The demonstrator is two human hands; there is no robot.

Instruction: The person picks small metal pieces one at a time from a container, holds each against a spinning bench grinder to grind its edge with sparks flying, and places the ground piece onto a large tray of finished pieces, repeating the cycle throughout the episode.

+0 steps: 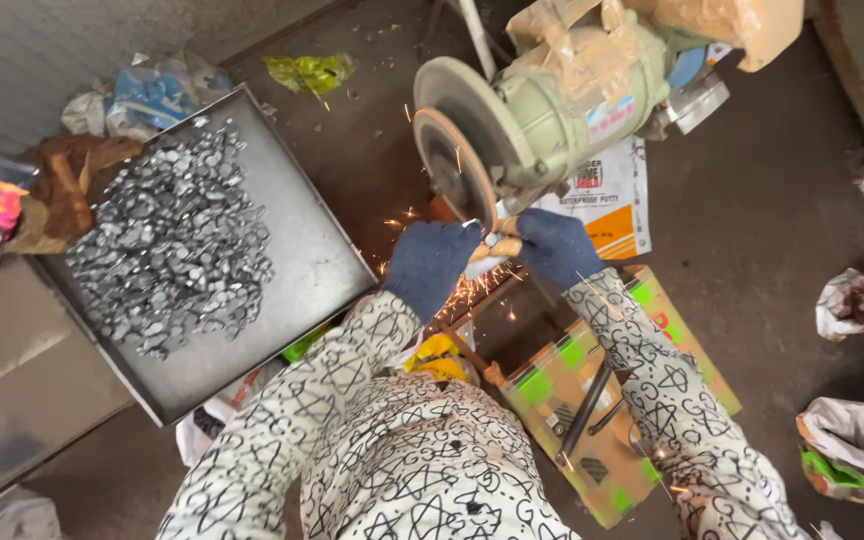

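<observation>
Small metal piece (490, 240) mostly hidden, clamped between both gloved hands, left (430, 266), right (555, 248), against grinding wheel (455, 168)

Just ahead of both hands (492, 262) the spinning grinding wheel (455, 168) and its motor housing (562, 100) blocked the way. To the left hand's (429, 268) side a metal tray (302, 250) heaped with small metal pieces (172, 245) closed that flank. Below the right hand (555, 248) lay a cardboard box (592, 400); farther right was bare floor (762, 220).
</observation>
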